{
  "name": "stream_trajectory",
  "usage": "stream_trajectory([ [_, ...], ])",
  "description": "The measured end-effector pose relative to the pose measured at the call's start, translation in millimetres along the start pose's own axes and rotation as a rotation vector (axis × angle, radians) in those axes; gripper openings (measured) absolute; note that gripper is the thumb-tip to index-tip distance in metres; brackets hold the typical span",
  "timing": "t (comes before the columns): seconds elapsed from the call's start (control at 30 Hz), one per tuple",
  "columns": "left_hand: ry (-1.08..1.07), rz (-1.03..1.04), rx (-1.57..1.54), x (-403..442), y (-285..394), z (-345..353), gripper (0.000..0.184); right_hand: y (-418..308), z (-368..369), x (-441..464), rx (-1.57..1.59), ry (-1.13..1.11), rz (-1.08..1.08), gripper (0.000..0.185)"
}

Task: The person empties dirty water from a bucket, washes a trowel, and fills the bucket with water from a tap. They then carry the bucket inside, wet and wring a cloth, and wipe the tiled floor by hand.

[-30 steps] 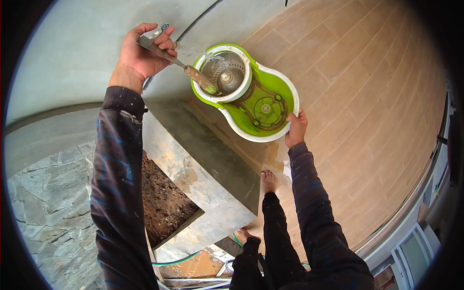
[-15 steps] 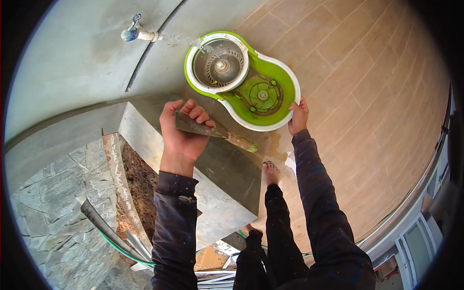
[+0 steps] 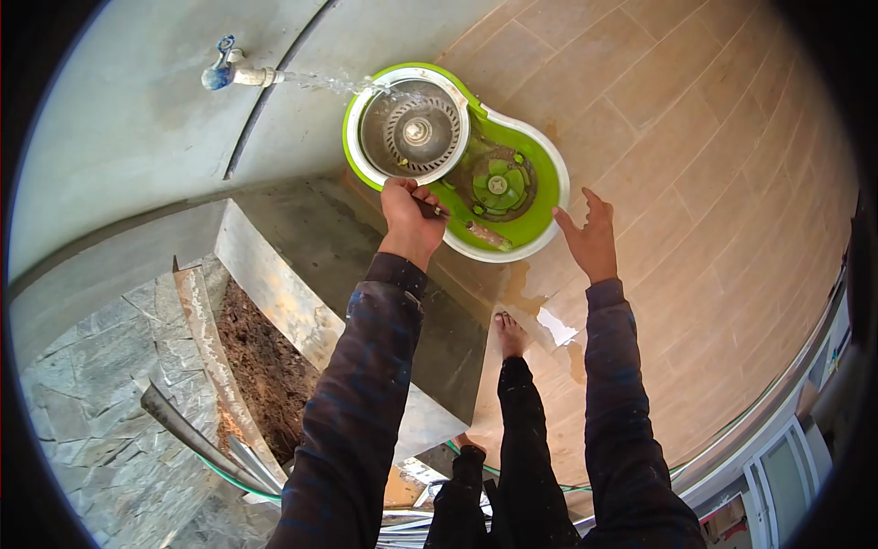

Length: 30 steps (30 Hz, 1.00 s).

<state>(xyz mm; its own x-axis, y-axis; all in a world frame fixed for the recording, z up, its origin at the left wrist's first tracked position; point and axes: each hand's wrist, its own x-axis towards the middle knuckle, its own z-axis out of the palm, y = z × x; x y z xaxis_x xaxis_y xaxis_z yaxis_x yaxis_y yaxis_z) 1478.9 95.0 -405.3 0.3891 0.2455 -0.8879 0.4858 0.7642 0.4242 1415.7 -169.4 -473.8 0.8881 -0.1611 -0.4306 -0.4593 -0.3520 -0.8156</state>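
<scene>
Here's the left hand [image 3: 416, 220], curled tight round the blade end of a scraper [image 3: 488, 235], knuckles beside the bucket's near edge. The scraper's long axis runs out to the right of that fist and slightly back toward the body, its handle over the wide green end of the bucket [image 3: 556, 169]. The shank just past the fingers is hard to make out.

Over to the right hand [image 3: 590, 236]: fingers spread wide, nothing in them, thumb right by the bucket's rim, though whether it touches I can't tell. The handle's tip lies to its left, between the two hands, but the left has the hold.

Ahead of the left fist sits the round metal basket [image 3: 416, 133], and water [image 3: 315, 82] shoots into it from the tap [image 3: 224, 75], farther off to that hand's left.
</scene>
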Motion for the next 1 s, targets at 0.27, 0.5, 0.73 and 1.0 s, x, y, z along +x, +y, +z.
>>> stream_trajectory([
  [0.27,-0.050,-0.050,0.178,58,41,47,0.054,-94,105,13,-0.003,-0.351,-0.613,0.048],
  [0.5,-0.276,0.391,0.609,143,113,32,0.027,-159,186,106,0.726,-0.589,0.087,0.016],
  [0.73,-0.186,0.433,0.562,142,134,53,0.021,-171,219,134,0.669,-0.624,0.161,0.014],
  [1.0,-0.146,0.763,0.458,130,134,51,0.040,-163,251,150,0.498,-0.225,-0.249,0.032],
])
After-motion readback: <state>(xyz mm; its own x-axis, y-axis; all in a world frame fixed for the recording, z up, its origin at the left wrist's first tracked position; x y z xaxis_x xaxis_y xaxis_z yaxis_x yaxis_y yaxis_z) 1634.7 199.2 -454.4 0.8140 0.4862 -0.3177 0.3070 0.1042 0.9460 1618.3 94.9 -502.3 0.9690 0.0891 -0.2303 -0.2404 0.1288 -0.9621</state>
